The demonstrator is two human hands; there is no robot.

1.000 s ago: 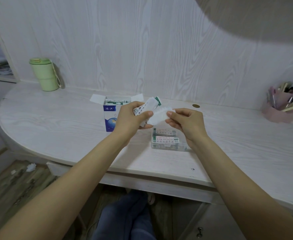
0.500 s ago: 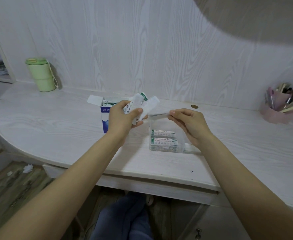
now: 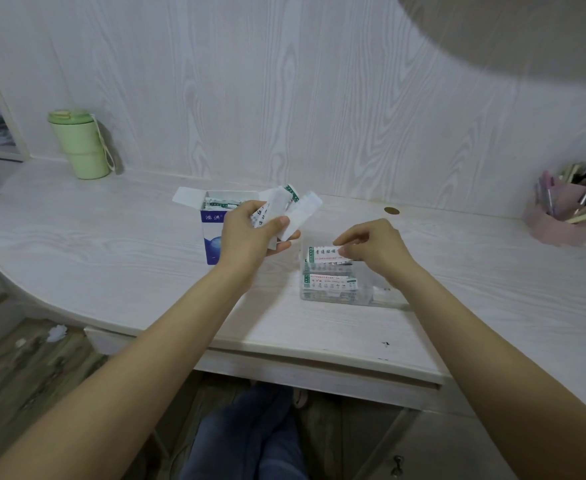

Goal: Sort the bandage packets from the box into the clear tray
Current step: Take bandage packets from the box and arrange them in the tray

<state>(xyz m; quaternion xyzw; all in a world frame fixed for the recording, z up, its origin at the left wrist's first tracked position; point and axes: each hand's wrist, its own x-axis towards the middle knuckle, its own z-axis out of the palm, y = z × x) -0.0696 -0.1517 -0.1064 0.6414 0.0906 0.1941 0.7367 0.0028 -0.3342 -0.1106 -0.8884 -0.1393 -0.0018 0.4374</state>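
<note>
1 box, 1 tray, 1 cup, 2 hands

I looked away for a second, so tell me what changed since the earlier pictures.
The right hand pulled one packet off the bunch and moved down to the clear tray, where its fingers pinch that packet over the packets already there. The left hand still grips the bunch; the box has not moved.

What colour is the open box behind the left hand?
White top, blue lower front; box, head view.

Single head-worn wide-angle view, forward and down, close over the desk.
</note>
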